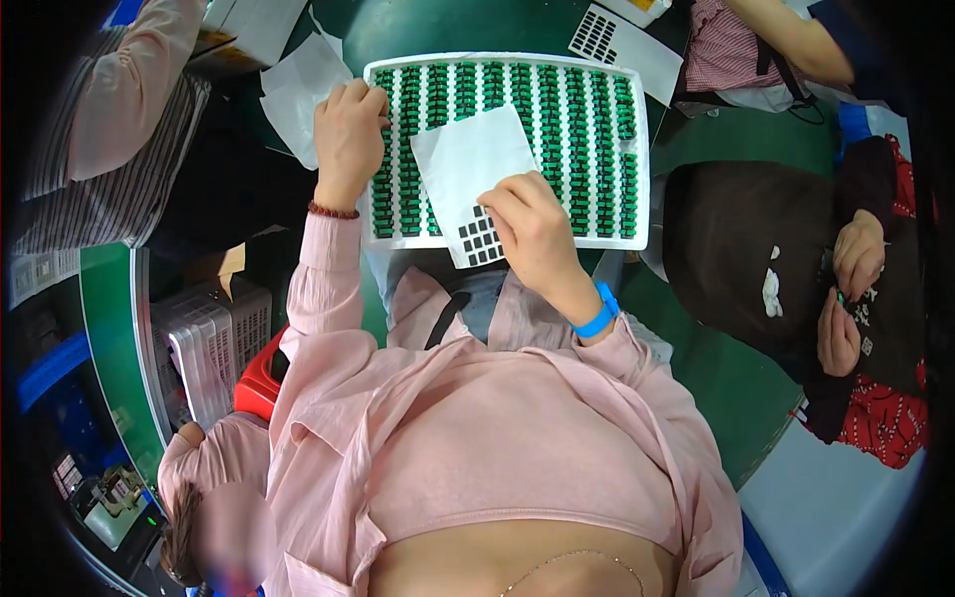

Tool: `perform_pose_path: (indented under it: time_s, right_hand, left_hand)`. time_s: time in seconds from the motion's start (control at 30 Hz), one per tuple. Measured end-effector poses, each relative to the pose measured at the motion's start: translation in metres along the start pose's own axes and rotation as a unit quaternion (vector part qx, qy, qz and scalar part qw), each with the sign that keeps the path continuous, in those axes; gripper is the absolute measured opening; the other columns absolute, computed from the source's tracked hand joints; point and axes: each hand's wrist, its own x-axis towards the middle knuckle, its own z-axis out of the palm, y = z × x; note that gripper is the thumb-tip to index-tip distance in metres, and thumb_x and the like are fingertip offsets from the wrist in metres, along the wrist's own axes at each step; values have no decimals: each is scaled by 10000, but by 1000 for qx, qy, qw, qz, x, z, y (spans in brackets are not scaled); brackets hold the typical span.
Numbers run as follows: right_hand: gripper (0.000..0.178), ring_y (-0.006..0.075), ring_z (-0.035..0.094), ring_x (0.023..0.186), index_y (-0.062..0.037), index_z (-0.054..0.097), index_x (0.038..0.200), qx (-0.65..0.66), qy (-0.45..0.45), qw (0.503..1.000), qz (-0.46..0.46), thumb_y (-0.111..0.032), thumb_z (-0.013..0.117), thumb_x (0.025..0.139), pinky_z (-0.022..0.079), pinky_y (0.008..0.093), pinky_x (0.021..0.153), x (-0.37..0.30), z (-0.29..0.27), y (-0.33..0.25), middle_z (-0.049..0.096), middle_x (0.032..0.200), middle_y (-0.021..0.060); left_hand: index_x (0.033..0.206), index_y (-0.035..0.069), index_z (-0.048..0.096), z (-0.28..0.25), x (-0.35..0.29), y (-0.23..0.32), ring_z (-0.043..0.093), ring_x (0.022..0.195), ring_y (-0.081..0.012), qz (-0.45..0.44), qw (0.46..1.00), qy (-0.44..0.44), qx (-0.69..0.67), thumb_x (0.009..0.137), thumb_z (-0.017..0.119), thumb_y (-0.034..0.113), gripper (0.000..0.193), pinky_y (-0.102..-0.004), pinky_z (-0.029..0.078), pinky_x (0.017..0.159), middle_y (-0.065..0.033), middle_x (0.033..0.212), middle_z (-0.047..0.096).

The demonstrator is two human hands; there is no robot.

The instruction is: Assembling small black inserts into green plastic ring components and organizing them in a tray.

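Observation:
A white tray (644, 149) holds rows of small green parts (587, 129) and lies on a green table in front of me. My left hand (348, 129), with a bead bracelet at the wrist, rests on the tray's left side, its fingers curled over the rim and the first rows. A white backing sheet (468, 159) with a block of small black squares (479, 239) at its near end lies tilted across the tray. My right hand (532, 229), with a blue wristband, pinches the near edge of that sheet beside the black squares.
A seated person in dark clothes on the right has both hands (851, 289) close together. Other people sit at the top right and far left. Loose white papers (298, 85) and a second sheet of black squares (612, 40) lie beyond the tray. Grey stacked trays (214, 338) stand at the left.

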Motion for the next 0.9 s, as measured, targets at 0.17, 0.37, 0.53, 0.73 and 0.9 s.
perform_pose_path:
  time_s: [0.17, 0.37, 0.53, 0.73, 0.9]
  right_hand:
    - [158, 288, 582, 832, -15, 693, 908, -41, -11, 999, -12, 27, 727, 759, 503, 386, 696, -8, 13, 4, 599, 892, 97]
    - [167, 287, 577, 825, -21, 673, 867, -48, -7, 999, -19, 41, 734, 724, 500, 387, 689, -7, 15, 2, 588, 877, 90]
    - [180, 302, 571, 855, -28, 600, 836, -50, -40, 998, 23, 38, 721, 719, 491, 406, 699, 2, 11, -3, 583, 915, 94]
    - [149, 277, 582, 832, -24, 594, 837, -23, -32, 999, 30, 47, 694, 753, 493, 370, 665, 3, 8, 1, 585, 929, 93]
    - [107, 160, 603, 794, -7, 605, 883, 141, -30, 979, 143, 49, 675, 825, 485, 262, 607, 8, -5, -10, 587, 943, 71]
  left_hand:
    - [768, 76, 604, -16, 5, -2, 607, 830, -284, -34, 998, 3, -45, 751, 713, 48, 114, -412, 453, 725, -63, 817, 596]
    - [904, 18, 602, -45, -33, 30, 667, 723, -201, -253, 869, 27, -425, 855, 646, -37, 86, -315, 523, 649, -79, 892, 674]
    - [1168, -27, 614, -42, -77, 96, 693, 736, -163, -400, 612, -55, -680, 962, 594, 19, 212, -280, 574, 672, -76, 933, 670]
    - [1152, -55, 657, -27, -91, 116, 723, 822, -185, -444, 575, -38, -687, 993, 583, 46, 202, -294, 611, 742, -117, 988, 709]
    - [1135, -70, 664, -28, -88, 119, 727, 824, -191, -467, 564, -45, -679, 1001, 581, 53, 200, -287, 620, 755, -123, 963, 715]
